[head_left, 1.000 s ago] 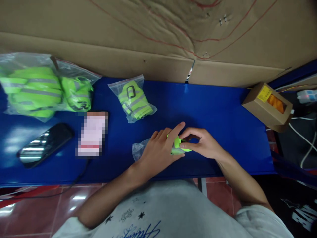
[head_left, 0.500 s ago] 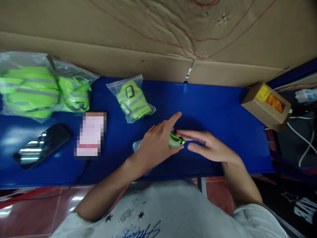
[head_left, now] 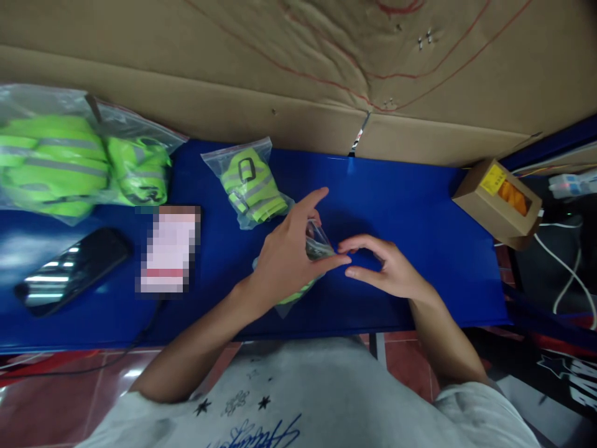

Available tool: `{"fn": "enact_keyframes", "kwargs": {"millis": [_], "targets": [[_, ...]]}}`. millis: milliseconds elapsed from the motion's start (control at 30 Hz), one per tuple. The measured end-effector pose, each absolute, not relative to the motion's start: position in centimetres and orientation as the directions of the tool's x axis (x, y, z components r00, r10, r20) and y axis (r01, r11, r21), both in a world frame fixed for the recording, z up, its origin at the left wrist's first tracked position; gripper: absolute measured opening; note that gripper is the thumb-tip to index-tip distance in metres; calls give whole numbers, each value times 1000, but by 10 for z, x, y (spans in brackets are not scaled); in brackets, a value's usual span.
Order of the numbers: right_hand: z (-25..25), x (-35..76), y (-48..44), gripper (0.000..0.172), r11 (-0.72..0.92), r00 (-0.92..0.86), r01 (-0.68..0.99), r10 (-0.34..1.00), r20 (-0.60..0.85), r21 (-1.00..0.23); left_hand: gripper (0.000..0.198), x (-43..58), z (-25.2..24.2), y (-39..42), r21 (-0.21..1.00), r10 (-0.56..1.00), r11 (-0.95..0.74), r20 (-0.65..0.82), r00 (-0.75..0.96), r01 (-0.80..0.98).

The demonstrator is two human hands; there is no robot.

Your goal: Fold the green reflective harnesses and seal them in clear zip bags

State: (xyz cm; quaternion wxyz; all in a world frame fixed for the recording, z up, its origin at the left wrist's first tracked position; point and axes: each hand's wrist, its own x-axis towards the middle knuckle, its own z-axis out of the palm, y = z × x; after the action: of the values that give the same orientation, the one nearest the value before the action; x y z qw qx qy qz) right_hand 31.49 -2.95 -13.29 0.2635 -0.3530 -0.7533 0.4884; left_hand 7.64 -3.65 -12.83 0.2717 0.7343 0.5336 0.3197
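A clear zip bag (head_left: 321, 241) with something bright green in its lower part is under and in front of my left hand (head_left: 286, 255). That hand grips the bag near its mouth, thumb stretched right and index finger pointing up and away; the other fingers are mostly hidden behind the plastic. Just right of the bag's corner is my right hand (head_left: 389, 267), thumb and fingers apart in a loose curve with nothing visible between them. Its fingertips come very close to my left thumb tip; whether they touch the plastic, I cannot tell.
Another bag with a folded green reflective vest (head_left: 254, 183) lies beyond my left hand. Larger bagged green vests (head_left: 60, 165), a dark phone (head_left: 74, 267) and a blurred-out screen (head_left: 168, 249) are at left. A cardboard box (head_left: 497, 202) sits at the right end of the blue table (head_left: 396, 193).
The green item showing between my hands is now lower, beneath my left hand, and the clear bag mouth shows there instead. My right hand has shifted slightly left.
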Motion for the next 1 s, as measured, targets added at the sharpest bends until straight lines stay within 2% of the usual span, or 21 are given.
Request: {"fn": "enact_keyframes", "kwargs": {"millis": [167, 267, 367, 467, 567, 667, 733, 867, 1000], "targets": [[-127, 297, -30, 29, 549, -706, 324, 683, 190, -770, 88, 78, -123, -33, 802, 939, -336, 326, 110, 494], [-129, 287, -29, 31, 610, -719, 341, 660, 219, -715, 82, 79, -122, -31, 801, 933, -354, 339, 122, 482], [-131, 280, -26, 39, 631, -672, 314, 676, 303, -709, 85, 73, -118, -28, 861, 945, -326, 301, 126, 390], [-130, 278, -23, 30, 598, -663, 220, 671, 332, -771, 95, 59, -115, -23, 929, 947, -290, 245, 206, 231], [-129, 284, -21, 20, 479, -692, 105, 665, 282, -871, 96, 40, -117, -18, 974, 895, -208, 150, 420, 95], [-133, 290, -21, 22, 350, -719, 41, 660, 215, -936, 91, 28, -129, -14, 1000, 773, -14, -2, 634, 20], [-139, 292, -21, 21, 336, -739, 71, 650, 176, -939, 84, 27, -140, -13, 992, 690, 125, -91, 718, 7], [-149, 296, -18, 7, 339, -686, 151, 712, 148, -929, 55, 36, -159, -15, 955, 700, 285, -149, 699, -82], [-148, 298, -12, 6, 252, -663, 65, 734, 147, -966, 49, 40, -161, -13, 947, 761, 287, -131, 635, -148]]}}
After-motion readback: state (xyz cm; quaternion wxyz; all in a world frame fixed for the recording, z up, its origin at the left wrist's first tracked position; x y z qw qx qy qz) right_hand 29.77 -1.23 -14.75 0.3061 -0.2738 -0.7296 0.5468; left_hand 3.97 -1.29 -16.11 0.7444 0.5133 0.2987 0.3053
